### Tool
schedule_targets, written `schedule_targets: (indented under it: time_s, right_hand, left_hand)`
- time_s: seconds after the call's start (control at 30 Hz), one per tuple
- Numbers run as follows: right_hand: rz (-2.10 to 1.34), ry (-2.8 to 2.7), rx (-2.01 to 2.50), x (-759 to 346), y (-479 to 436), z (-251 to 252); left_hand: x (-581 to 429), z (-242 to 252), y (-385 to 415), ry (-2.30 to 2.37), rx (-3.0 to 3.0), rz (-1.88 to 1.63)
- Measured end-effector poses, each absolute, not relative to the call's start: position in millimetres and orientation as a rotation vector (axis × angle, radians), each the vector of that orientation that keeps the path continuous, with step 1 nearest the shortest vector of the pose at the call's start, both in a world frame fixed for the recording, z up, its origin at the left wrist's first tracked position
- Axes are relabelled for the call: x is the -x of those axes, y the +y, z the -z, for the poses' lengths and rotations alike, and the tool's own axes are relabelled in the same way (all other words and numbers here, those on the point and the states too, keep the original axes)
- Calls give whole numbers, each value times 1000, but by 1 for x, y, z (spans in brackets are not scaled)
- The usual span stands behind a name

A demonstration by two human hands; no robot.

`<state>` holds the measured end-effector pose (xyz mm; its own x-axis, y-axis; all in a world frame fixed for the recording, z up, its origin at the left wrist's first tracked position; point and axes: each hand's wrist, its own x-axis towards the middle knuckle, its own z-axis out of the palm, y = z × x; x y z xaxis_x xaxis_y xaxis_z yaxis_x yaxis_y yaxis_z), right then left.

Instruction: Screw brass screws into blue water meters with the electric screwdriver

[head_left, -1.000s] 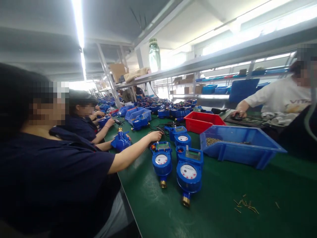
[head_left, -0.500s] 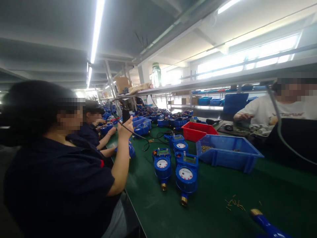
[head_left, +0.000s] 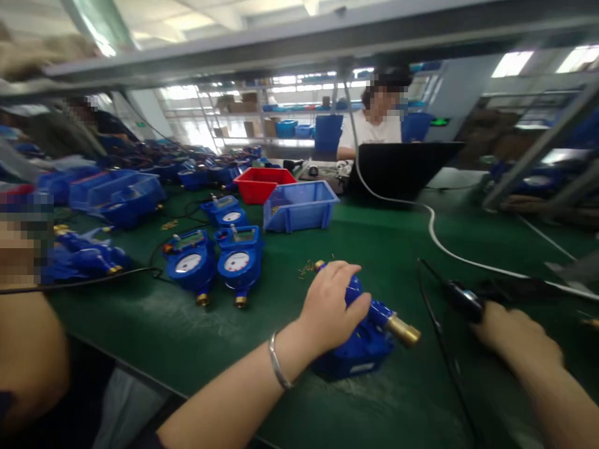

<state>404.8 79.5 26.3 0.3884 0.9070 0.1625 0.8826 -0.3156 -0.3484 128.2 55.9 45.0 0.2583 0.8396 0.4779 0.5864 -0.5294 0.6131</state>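
My left hand (head_left: 333, 304), with a silver bangle at its wrist, is wrapped over the pipe of a blue water meter (head_left: 358, 355) lying face down on the green table (head_left: 201, 349). A brass end of the meter points right. To the right, my right hand (head_left: 517, 333) is closed round a black corded tool (head_left: 463, 300) near the tabletop. Two blue meters with white dials, a left one (head_left: 190, 265) and a right one (head_left: 238, 259), lie face up left of my left hand. Small brass screws (head_left: 306, 269) are scattered just beyond it.
A blue bin (head_left: 302, 209) and a red bin (head_left: 262, 184) stand farther back. A white cable (head_left: 437, 240) crosses the right side. A co-worker's arm (head_left: 32, 337) is at the left edge; another person sits behind a black screen (head_left: 402, 171).
The view has swung right and down. Both my hands have come into view, the left on the blue meter and the right on the black tool.
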Motion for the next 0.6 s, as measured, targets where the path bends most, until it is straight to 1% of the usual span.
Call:
schedule_targets:
  time_s: [0.1,0.17,0.2,0.27,0.33,0.37,0.43,0.5,0.6]
  right_hand:
    - [-137,-1616,2406,-404,65,-22]
    - [-238,-1710,2324,-389,49,-25]
    - [-357,-1762,2250,-379,39,-27]
    - [-731,-1875,2021,-357,18,-26]
    - [-1056,-1922,1776,-334,0,-18]
    - [-1138,-1894,1688,-323,-7,-11]
    - [-1188,-1756,1567,-303,-13,6]
    - [-1217,-1611,1433,-288,-10,22]
    - [-1350,-1501,1157,-274,1,34]
  left_hand:
    - [-138,-55,65,1105,-2336,-1007]
    - [-148,-56,65,968,-2438,-829]
    - [-153,-56,65,904,-2496,-715]
    - [-162,-53,64,800,-2613,-483]
    - [-167,-50,65,766,-2690,-331]
    - [-168,-48,65,780,-2698,-310]
    - [-166,-45,65,839,-2652,-358]
    - [-160,-44,62,882,-2550,-475]
    - [-145,-45,55,897,-2386,-687]
